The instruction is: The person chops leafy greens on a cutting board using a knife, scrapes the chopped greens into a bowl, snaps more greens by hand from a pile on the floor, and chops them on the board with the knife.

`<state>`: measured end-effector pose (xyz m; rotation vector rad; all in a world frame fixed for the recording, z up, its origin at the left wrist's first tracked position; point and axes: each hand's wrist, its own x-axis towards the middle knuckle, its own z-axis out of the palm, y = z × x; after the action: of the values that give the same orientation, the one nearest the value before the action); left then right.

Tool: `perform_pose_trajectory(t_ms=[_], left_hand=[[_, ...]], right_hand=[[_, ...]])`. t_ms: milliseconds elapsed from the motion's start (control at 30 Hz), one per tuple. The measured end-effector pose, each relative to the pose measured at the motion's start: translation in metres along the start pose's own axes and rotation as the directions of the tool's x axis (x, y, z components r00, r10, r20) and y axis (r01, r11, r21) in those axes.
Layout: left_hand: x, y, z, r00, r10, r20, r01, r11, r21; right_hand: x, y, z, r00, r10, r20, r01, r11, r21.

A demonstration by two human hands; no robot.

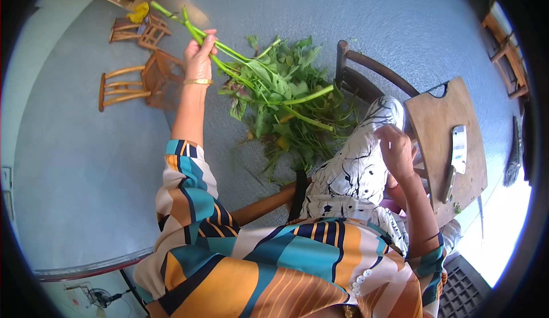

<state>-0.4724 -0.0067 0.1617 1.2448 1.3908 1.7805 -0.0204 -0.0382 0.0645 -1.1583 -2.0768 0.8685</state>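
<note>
My left hand (200,54) reaches out to the left, its fingers closed around several thick green stems (193,32). Their leafy ends trail over a pile of leafy greens (283,103) on the floor. A few purple-tinged and yellowed leaves show among the green. Over by my knee, my right hand (396,153) is bent and seen from the back, with its fingertips partly hidden. Nearest to it on the right is a wooden cutting board (433,125). A cleaver (459,150) lies flat on the board, and small green scraps (457,207) sit near its lower edge.
A dark wooden chair (377,65) stands between the greens and the board. Small wooden chairs (152,75) are at the left, one with a yellow cloth or bag (138,12). A fan (99,297) shows at lower left. A dark grid mat (461,286) lies at lower right.
</note>
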Motion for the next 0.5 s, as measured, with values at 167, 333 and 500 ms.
perform_pose_trajectory(t_ms=[167, 333, 500], left_hand=[[-0.002, 0.02, 0.022, 0.976, -0.21, 0.062, 0.178, 0.927, 0.33], [0.001, 0.044, 0.033, 0.972, -0.207, 0.114, 0.158, 0.927, 0.339], [-0.024, 0.063, 0.054, 0.96, -0.218, 0.177, 0.171, 0.954, 0.247]], right_hand=[[-0.008, -0.018, 0.001, 0.996, -0.093, 0.017, 0.093, 0.996, -0.003], [-0.004, -0.036, -0.006, 0.995, -0.098, -0.036, 0.098, 0.995, 0.002], [0.037, -0.085, -0.002, 0.943, -0.294, -0.155, 0.293, 0.956, -0.029]])
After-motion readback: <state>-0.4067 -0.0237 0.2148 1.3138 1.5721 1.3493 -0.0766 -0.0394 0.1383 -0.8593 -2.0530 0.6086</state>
